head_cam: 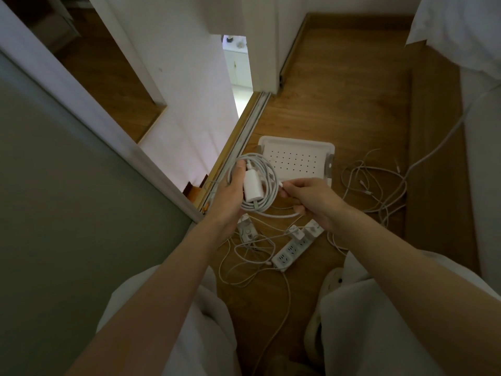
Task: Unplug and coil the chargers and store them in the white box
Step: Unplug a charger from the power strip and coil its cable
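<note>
Coiled charger (260,210), its white adapter (252,187) lying across the loops with its long axis from 12 to 6 o'clock, sits in the left hand (229,196), whose grip is curled round the bundle. At 3 o'clock of the coil the right hand (314,204) pinches the cable's free end (282,185). At 12 o'clock, just beyond the coil, the white box (295,158) lies on the floor (352,118), nearer the left hand.

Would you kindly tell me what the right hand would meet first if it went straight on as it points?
Probably the coiled cable in the left hand: the right hand points leftward at its near loops, though depth is unclear.
</note>
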Motion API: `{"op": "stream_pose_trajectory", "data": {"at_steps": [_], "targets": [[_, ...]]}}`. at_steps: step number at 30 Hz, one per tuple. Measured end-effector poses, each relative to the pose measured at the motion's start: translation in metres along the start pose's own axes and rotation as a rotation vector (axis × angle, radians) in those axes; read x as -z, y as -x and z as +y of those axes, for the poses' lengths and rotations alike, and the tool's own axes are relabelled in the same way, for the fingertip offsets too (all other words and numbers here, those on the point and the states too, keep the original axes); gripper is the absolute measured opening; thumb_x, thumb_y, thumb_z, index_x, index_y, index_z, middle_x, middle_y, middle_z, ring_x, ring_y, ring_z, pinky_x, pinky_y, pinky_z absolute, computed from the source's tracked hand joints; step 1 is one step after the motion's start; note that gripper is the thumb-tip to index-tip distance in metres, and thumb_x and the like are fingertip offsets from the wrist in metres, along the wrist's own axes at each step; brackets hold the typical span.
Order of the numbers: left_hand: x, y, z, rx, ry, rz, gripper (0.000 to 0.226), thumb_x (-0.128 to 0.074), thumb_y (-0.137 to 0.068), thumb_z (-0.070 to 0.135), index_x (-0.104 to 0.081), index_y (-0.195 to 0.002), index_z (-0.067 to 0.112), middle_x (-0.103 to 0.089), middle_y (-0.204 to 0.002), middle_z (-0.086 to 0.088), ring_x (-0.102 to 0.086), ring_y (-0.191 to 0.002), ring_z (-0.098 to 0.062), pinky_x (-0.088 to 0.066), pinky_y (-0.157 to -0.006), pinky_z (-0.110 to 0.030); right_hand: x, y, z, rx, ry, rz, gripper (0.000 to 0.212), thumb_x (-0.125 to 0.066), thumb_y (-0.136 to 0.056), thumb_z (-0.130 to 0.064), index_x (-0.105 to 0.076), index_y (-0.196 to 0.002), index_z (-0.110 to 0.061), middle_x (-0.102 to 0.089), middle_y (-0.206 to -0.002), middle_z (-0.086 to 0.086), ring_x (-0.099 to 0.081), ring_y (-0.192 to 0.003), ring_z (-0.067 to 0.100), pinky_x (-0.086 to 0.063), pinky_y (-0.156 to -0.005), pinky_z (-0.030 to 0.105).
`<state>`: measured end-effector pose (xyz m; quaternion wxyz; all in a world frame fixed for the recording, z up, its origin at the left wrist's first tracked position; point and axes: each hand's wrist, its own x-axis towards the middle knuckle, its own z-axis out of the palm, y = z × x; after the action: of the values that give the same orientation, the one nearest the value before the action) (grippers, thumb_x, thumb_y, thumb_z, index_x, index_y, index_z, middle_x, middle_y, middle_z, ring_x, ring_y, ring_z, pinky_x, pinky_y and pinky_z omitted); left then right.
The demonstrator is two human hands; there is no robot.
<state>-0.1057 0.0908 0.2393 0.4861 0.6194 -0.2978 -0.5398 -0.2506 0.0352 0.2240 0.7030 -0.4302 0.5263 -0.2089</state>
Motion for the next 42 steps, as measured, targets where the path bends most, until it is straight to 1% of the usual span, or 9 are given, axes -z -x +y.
{"op": "stream_pose_trajectory", "data": {"at_steps": [4, 17, 22, 30, 33, 36, 38, 41, 42], "targets": [[0.002, 0.001, 0.0, -0.012, 0.029, -0.015, 0.03, -0.028, -0.099, 0.046, -0.053, -0.108, 0.033, -0.068, -0.096, -0.003, -0.068, -0.077, -0.008, -0.056, -0.065, -0.024, 0.0, 0.0, 0.0, 0.053, 0.031, 0.009, 0.015, -0.049, -0.096, -0.011, -0.061, -0.09, -0.003, -0.051, -0.059, -0.001, -0.037, -0.033, 0.0, -0.033, -0.035, 0.012], [-0.001, 0.003, -0.004, -0.016, 0.009, 0.016, 0.029, -0.028, -0.098, 0.047, -0.054, -0.1, 0.034, -0.068, -0.094, -0.002, -0.068, -0.076, -0.008, -0.056, -0.075, -0.028, -0.003, -0.008, 0.005, 0.212, 0.295, 0.142, 0.011, -0.052, -0.094, -0.012, -0.063, -0.094, -0.01, -0.061, -0.075, 0.004, -0.047, -0.046, 0.01, -0.044, -0.046, 0.019], [-0.004, 0.002, -0.004, -0.02, 0.052, 0.026, 0.027, -0.028, -0.099, 0.045, -0.052, -0.101, 0.034, -0.066, -0.093, -0.002, -0.066, -0.077, -0.009, -0.055, -0.076, -0.03, -0.004, -0.006, 0.004, 0.284, 0.384, 0.203, 0.012, -0.051, -0.095, -0.015, -0.063, -0.095, -0.011, -0.061, -0.075, 0.0, -0.048, -0.047, 0.008, -0.043, -0.045, 0.014], [0.002, -0.001, -0.007, 0.071, 0.055, -0.025, 0.04, -0.03, -0.098, 0.048, -0.057, -0.113, 0.021, -0.07, -0.085, -0.003, -0.067, -0.072, -0.011, -0.054, -0.06, -0.025, -0.004, 0.004, 0.001, 0.067, 0.047, -0.157, 0.016, -0.051, -0.095, -0.015, -0.064, -0.085, -0.015, -0.052, -0.049, -0.01, -0.041, -0.045, 0.004, -0.037, -0.04, 0.012], [0.0, 0.0, -0.01, 0.094, 0.004, -0.037, 0.045, -0.032, -0.098, 0.047, -0.055, -0.12, 0.016, -0.068, -0.093, -0.008, -0.066, -0.075, -0.013, -0.055, -0.062, -0.024, -0.006, 0.006, 0.004, 0.041, -0.011, -0.159, 0.017, -0.049, -0.095, -0.01, -0.066, -0.09, -0.012, -0.058, -0.056, -0.006, -0.048, -0.053, 0.005, -0.042, -0.049, 0.014], [-0.002, -0.001, -0.015, 0.051, -0.108, 0.01, 0.039, -0.035, -0.098, 0.046, -0.056, -0.116, 0.019, -0.068, -0.1, -0.01, -0.066, -0.08, -0.015, -0.056, -0.065, -0.026, -0.013, 0.004, 0.01, 0.048, 0.06, -0.102, 0.017, -0.045, -0.097, -0.009, -0.06, -0.105, -0.011, -0.065, -0.09, 0.005, -0.059, -0.08, 0.013, -0.051, -0.069, 0.02], [-0.003, -0.002, -0.018, 0.055, -0.134, 0.042, 0.034, -0.036, -0.097, 0.046, -0.057, -0.112, 0.023, -0.068, -0.103, -0.011, -0.066, -0.083, -0.017, -0.057, -0.068, -0.028, -0.017, 0.006, 0.01, 0.06, 0.044, -0.04, 0.022, -0.042, -0.098, -0.008, -0.047, -0.119, -0.006, -0.062, -0.107, 0.01, -0.061, -0.089, 0.016, -0.053, -0.072, 0.021], [-0.003, -0.004, -0.015, 0.077, -0.097, 0.041, 0.04, -0.034, -0.099, 0.045, -0.055, -0.119, 0.018, -0.067, -0.104, -0.011, -0.066, -0.086, -0.018, -0.057, -0.067, -0.027, -0.021, 0.02, 0.009, 0.274, 0.124, -0.006, 0.022, -0.034, -0.101, -0.023, -0.033, -0.123, -0.019, -0.063, -0.102, 0.012, -0.065, -0.086, 0.024, -0.056, -0.074, 0.036], [-0.002, -0.004, -0.013, 0.09, -0.083, 0.038, 0.042, -0.033, -0.099, 0.044, -0.054, -0.122, 0.017, -0.067, -0.105, -0.011, -0.067, -0.089, -0.02, -0.058, -0.07, -0.028, -0.023, 0.027, 0.008, 0.372, 0.167, -0.041, 0.025, -0.032, -0.101, -0.027, -0.029, -0.125, -0.021, -0.063, -0.093, 0.006, -0.067, -0.078, 0.016, -0.056, -0.066, 0.033]]}}
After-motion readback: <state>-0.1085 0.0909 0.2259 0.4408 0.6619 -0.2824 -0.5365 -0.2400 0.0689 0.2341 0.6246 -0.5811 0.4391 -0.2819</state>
